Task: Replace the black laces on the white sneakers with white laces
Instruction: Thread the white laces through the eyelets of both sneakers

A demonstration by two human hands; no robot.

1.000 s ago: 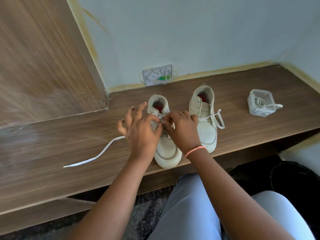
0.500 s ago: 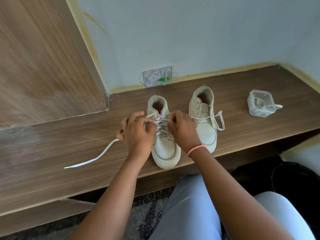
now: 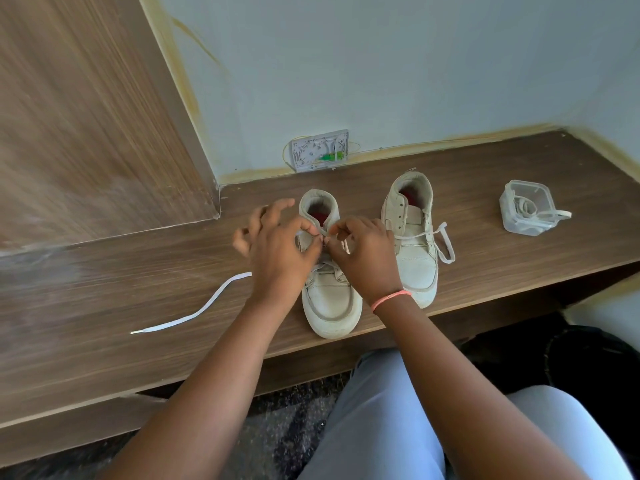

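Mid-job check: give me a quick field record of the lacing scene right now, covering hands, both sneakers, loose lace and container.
left hand: pinches the white lace at the left sneaker's upper eyelets
right hand: pinches the same lace from the other side
left sneaker: upright on the wooden shelf, partly laced white
right sneaker: beside it, white lace low down, upper eyelets bare
loose lace end: trails left across the shelf
clear container: far right, white lace inside, one end hanging out
black laces: none visible
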